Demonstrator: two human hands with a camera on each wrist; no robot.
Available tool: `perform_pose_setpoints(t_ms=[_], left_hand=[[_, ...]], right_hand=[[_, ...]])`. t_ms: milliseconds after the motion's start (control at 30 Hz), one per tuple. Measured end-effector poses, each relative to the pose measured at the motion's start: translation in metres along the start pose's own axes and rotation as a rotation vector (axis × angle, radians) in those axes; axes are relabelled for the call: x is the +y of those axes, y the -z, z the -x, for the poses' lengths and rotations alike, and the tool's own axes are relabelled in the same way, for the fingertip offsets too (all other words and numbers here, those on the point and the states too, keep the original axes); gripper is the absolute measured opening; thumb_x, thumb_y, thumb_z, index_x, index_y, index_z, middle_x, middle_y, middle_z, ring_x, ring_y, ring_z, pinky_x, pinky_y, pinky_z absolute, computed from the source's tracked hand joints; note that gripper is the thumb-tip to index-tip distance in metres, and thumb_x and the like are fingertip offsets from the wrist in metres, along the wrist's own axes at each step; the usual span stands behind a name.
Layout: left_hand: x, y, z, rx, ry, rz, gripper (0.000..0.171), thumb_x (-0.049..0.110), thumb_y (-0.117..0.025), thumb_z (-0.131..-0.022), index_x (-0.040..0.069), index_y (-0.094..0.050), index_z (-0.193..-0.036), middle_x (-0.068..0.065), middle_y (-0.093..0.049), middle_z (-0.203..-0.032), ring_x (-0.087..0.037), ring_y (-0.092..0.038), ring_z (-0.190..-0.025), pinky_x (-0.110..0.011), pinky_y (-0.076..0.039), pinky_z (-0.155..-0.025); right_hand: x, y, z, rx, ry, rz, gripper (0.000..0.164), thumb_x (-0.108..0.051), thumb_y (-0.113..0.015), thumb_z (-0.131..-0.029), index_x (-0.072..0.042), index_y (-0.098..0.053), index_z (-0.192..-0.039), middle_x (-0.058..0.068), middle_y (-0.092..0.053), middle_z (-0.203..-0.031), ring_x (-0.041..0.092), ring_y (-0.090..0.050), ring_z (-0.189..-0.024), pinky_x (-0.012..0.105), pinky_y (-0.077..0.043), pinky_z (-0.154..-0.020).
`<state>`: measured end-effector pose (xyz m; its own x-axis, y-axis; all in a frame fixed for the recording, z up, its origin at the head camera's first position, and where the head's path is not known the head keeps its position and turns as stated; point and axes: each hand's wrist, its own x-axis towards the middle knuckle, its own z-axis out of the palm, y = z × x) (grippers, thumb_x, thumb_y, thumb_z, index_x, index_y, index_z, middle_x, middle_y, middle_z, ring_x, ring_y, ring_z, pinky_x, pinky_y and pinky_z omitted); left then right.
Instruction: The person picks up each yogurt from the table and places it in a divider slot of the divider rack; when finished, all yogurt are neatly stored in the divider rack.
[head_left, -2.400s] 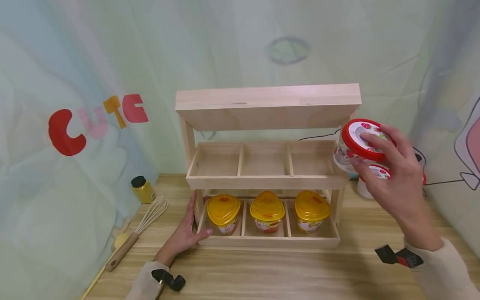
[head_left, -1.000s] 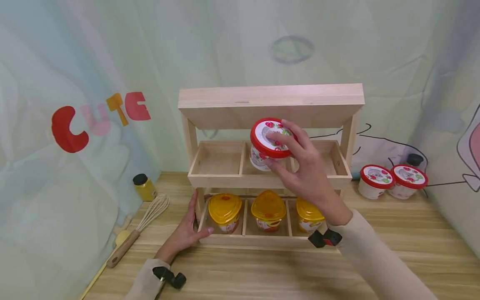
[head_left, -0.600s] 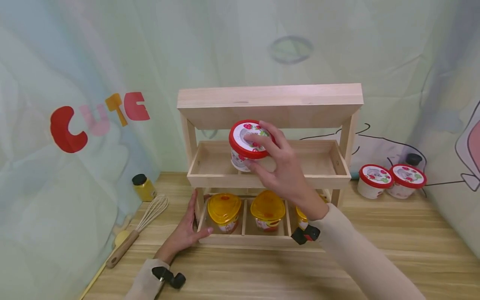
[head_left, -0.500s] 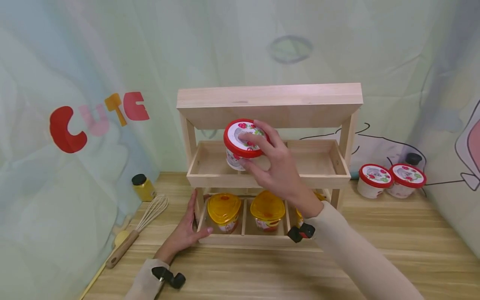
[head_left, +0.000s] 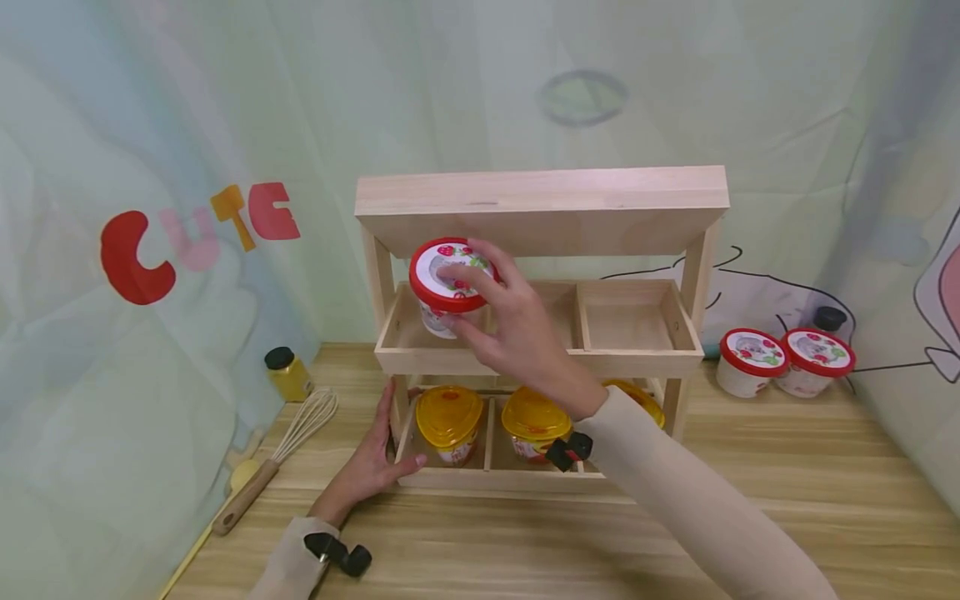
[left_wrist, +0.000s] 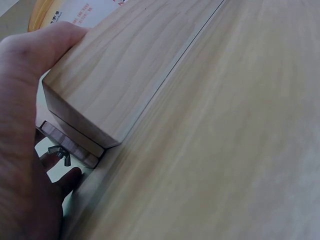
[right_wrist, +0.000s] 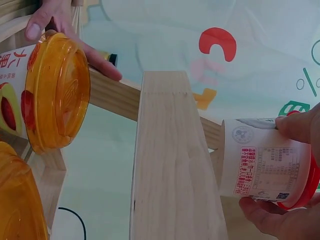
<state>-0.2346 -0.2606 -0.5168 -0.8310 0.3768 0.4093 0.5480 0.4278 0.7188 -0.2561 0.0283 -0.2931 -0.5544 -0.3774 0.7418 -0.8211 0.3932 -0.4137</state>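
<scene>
My right hand (head_left: 517,329) holds a white cup with a red strawberry-print lid (head_left: 435,271), fingers over the lid and thumb at its side. The cup, slightly tilted, overlaps the left compartment of the upper tier of a two-tier wooden rack (head_left: 540,363). In the right wrist view its printed side (right_wrist: 260,160) faces the camera, beyond the rack's front rail. My left hand (head_left: 371,462) grips the rack's lower left corner, thumb over the front board (left_wrist: 115,75) and fingers round the side. Three yellow-lidded cups (head_left: 448,417) stand in the lower tier, partly hidden by my right arm.
Two more red-lidded cups (head_left: 750,358) stand on the table right of the rack, with a black-capped bottle (head_left: 828,318) behind them. At left are a yellow jar with a black lid (head_left: 288,377) and a wooden-handled whisk (head_left: 273,467). A printed curtain hangs behind.
My right hand has carried the red-lidded cup leftward from right of the rack, past the middle and right compartments, to the upper left one. My left hand has stayed at the rack's corner.
</scene>
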Motion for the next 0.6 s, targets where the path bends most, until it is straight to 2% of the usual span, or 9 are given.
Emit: perform_pose_setpoints(t_ms=[67, 100, 133, 200, 367, 600], left_hand=[[0.000, 0.000, 0.001, 0.002, 0.002, -0.001, 0.134, 0.012, -0.088, -0.084, 0.015, 0.013, -0.172, -0.031, -0.030, -0.173, -0.058, -0.033, -0.156, -0.024, -0.018, -0.126], [0.001, 0.000, 0.001, 0.003, 0.003, -0.002, 0.133, 0.012, -0.088, -0.084, 0.015, 0.012, -0.172, -0.031, -0.030, -0.172, -0.058, -0.033, -0.156, -0.018, -0.017, -0.123], [0.001, 0.001, 0.001, 0.003, 0.002, -0.005, 0.133, 0.013, -0.088, -0.084, 0.015, 0.012, -0.172, -0.031, -0.030, -0.172, -0.058, -0.034, -0.156, -0.018, -0.017, -0.123], [0.002, 0.001, 0.001, 0.000, 0.012, -0.011, 0.133, 0.014, -0.088, -0.084, 0.016, 0.012, -0.172, -0.030, -0.030, -0.173, -0.057, -0.034, -0.156, -0.025, -0.020, -0.126], [0.004, 0.002, 0.001, 0.000, 0.031, -0.028, 0.134, 0.016, -0.089, -0.084, 0.017, 0.013, -0.172, -0.030, -0.030, -0.173, -0.056, -0.034, -0.157, -0.056, -0.023, -0.127], [0.002, 0.002, 0.001, 0.000, 0.028, -0.024, 0.137, 0.017, -0.089, -0.082, 0.015, 0.013, -0.172, -0.033, -0.025, -0.174, -0.059, -0.031, -0.156, -0.079, -0.023, -0.121]], right_hand=[[0.002, -0.004, -0.002, -0.014, -0.003, 0.000, 0.051, -0.017, -0.083, -0.093, -0.019, -0.065, -0.142, 0.018, -0.043, -0.166, 0.036, -0.051, -0.149, 0.045, -0.058, -0.112], [0.002, -0.005, -0.003, -0.023, -0.006, -0.001, 0.051, -0.017, -0.082, -0.094, -0.019, -0.065, -0.142, 0.018, -0.042, -0.167, 0.037, -0.051, -0.149, 0.045, -0.058, -0.112], [0.003, -0.007, -0.004, -0.031, -0.008, 0.004, 0.051, -0.016, -0.082, -0.094, -0.018, -0.065, -0.141, 0.018, -0.042, -0.167, 0.037, -0.051, -0.149, 0.045, -0.058, -0.112], [0.005, -0.009, -0.006, -0.050, -0.015, 0.014, 0.050, -0.015, -0.082, -0.094, -0.017, -0.064, -0.141, 0.019, -0.042, -0.167, 0.038, -0.050, -0.149, 0.046, -0.057, -0.113], [0.012, -0.017, -0.010, -0.105, -0.047, 0.051, 0.049, -0.013, -0.081, -0.094, -0.016, -0.065, -0.140, 0.020, -0.042, -0.167, 0.039, -0.052, -0.148, 0.047, -0.058, -0.112], [0.020, -0.026, -0.016, -0.155, -0.069, 0.086, 0.047, -0.013, -0.082, -0.093, -0.015, -0.066, -0.137, 0.021, -0.043, -0.165, 0.040, -0.053, -0.146, 0.048, -0.057, -0.113]])
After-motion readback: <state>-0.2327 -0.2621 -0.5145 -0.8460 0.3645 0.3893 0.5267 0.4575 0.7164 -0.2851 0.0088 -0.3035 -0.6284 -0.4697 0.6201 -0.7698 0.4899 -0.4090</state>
